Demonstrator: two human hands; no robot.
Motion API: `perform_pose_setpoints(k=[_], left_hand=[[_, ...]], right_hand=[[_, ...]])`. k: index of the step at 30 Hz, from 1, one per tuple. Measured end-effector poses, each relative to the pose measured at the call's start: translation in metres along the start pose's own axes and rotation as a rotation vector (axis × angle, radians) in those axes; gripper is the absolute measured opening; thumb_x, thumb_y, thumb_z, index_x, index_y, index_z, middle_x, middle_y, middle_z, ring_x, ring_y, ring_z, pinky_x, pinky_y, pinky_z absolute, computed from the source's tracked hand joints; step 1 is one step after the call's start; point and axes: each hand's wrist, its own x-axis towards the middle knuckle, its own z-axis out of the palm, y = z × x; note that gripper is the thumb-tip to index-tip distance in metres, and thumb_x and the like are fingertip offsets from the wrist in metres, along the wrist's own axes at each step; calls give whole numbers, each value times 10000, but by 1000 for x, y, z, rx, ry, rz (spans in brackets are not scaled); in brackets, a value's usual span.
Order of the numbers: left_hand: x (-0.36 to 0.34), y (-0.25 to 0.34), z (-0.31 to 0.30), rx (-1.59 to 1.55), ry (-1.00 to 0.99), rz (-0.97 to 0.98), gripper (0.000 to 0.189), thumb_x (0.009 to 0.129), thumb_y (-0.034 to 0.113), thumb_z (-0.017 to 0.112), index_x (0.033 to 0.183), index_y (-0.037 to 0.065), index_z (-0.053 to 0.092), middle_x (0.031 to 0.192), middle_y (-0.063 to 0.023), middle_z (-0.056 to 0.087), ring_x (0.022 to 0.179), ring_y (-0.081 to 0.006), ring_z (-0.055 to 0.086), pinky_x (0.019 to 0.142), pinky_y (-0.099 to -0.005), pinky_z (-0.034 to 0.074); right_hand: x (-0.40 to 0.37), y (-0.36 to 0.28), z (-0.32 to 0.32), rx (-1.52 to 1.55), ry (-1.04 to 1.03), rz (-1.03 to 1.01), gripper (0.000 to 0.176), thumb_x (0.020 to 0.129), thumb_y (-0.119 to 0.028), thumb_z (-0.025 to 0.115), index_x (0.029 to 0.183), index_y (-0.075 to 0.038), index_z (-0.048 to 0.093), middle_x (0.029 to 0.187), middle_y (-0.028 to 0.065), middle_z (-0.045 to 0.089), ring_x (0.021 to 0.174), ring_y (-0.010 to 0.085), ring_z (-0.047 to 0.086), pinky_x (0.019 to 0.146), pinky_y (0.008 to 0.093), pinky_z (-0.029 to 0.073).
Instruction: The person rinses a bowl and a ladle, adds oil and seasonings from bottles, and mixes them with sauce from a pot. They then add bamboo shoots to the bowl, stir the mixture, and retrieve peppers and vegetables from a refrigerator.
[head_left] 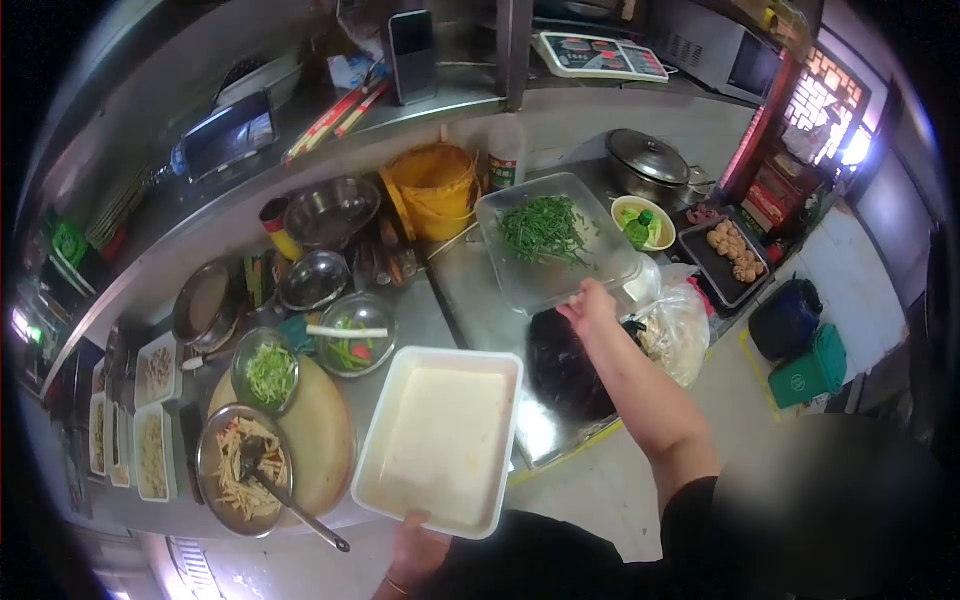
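My left hand (pixel 420 550) grips the near edge of a white plastic tray (pixel 440 430), which holds nothing but faint stains and tilts over the counter's front edge. My right arm reaches forward, and my right hand (pixel 590 305) pinches the near rim of a clear plastic container (pixel 525 285). Chopped green stalks (pixel 545 228) lie inside that container. Left of the white tray, a round chopping board (pixel 325 420) carries a steel bowl (pixel 206 470) of pale strips with a ladle (pixel 300 510) in it. Shredded greens (pixel 268 373) fill another bowl there.
A glass bowl (pixel 390 330) with vegetables and a yellow bucket (pixel 435 190) stand behind the white tray. To the right are a plastic bag (pixel 685 330), a black tray (pixel 725 290) of brown lumps and a lidded pot (pixel 648 160). A shelf edge (pixel 440 108) runs above the counter.
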Motion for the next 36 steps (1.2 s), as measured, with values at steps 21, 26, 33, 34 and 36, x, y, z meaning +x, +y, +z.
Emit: perform_pose_setpoints(k=[21,26,33,34,36], left_hand=[[42,-25,-30,-44,516,-390,471,965,308,390,1320,0,395,1341,-212,439,1287,-390,404,1074,-598,326],[46,-26,-53,40,571,-387,484,980,346,375,1338,20,375,1372,-223,388,1289,-423,382,1061,-582,347],[49,-26,-60,-34,535,-390,491,994,367,365,1343,22,366,1360,-236,385,1269,-395,404,1040,-543,383],[50,-27,-59,-37,531,-373,488,996,365,361,1346,25,362,1356,-235,392,1263,-390,411,1042,-539,382],[53,-31,-62,-41,521,-335,481,1002,362,352,1352,32,355,1349,-232,405,1253,-379,424,1045,-532,381]], right_hand=[[137,44,54,-59,394,-52,437,889,-416,615,1127,-50,579,998,115,555,761,220,563,630,387,524],[133,38,59,-83,434,-18,535,865,-412,653,1222,-34,526,1085,125,545,819,257,566,665,402,508],[143,49,68,27,270,13,754,761,-216,756,1355,-42,325,1274,184,487,1083,351,532,817,560,505],[146,50,71,-14,248,26,708,767,-207,747,1332,-40,353,1250,185,495,1057,350,540,800,559,508],[148,51,75,-95,200,51,616,781,-189,729,1286,-37,410,1201,186,510,1004,348,557,765,557,514]])
